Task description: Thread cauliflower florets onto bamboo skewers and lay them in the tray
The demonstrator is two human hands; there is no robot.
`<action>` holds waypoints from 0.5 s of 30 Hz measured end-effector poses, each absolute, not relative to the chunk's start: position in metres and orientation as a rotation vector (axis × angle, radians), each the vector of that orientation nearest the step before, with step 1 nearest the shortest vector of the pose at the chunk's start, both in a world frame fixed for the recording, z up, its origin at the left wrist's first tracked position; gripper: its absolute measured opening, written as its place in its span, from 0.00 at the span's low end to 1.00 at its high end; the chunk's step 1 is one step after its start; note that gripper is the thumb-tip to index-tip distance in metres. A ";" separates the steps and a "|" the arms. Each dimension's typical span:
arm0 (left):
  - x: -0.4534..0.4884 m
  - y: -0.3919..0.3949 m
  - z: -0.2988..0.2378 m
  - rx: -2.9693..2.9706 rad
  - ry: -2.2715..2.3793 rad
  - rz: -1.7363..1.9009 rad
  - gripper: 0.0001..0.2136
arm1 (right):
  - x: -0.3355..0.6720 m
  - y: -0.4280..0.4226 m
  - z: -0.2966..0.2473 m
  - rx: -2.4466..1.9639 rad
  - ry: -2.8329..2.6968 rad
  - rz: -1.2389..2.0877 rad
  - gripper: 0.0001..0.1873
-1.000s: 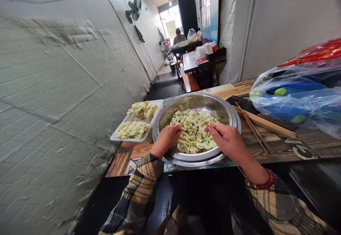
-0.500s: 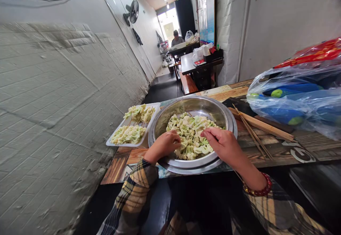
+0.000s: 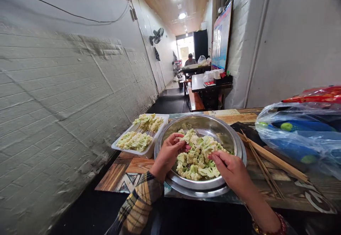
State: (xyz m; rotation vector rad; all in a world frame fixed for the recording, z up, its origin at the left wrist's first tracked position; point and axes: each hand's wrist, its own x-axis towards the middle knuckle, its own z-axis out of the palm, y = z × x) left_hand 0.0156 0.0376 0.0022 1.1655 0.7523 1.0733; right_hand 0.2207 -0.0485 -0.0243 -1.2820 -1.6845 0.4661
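Note:
A wide steel bowl [image 3: 237,139] in front of me holds a heap of pale green-white cauliflower florets [image 3: 198,167]. Over the left part of the heap, my left hand [image 3: 170,153] is pinched at a cauliflower floret, partly hidden by the fingers. On the right, my right hand [image 3: 231,167] is closed in a pinch on a thin skewer, mostly hidden by the hand; its tip is close to the florets. Left of the bowl, a white tray [image 3: 149,152] carries skewered cauliflower [image 3: 134,140] in bunches.
Bamboo skewers [image 3: 279,162] lie right of the bowl, some loose and crossed. Behind them sits a clear plastic bag [image 3: 301,132] with blue and green contents. A brick wall [image 3: 66,114] borders the left. Farther back are tables [image 3: 198,82], a bench and a seated person [image 3: 190,60].
My view has tilted upward, so the table sits lower. My left hand has lifted and turned, its fingers now showing over the florets. My right hand remains pinched near the bowl's right side.

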 end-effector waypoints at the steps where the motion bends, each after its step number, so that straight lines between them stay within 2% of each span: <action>1: 0.016 0.037 0.001 1.136 0.744 1.096 0.14 | 0.220 -0.048 -0.025 -1.286 -1.697 0.470 0.18; 9: 0.012 0.028 0.000 1.041 0.761 1.233 0.14 | 0.217 -0.051 -0.027 -1.348 -1.730 0.477 0.20; 13: 0.012 0.025 0.001 1.007 0.744 1.276 0.25 | 0.215 -0.052 -0.027 -1.363 -1.772 0.464 0.20; 15: 0.012 0.024 0.001 1.013 0.735 1.243 0.26 | 0.214 -0.052 -0.027 -1.367 -1.800 0.454 0.20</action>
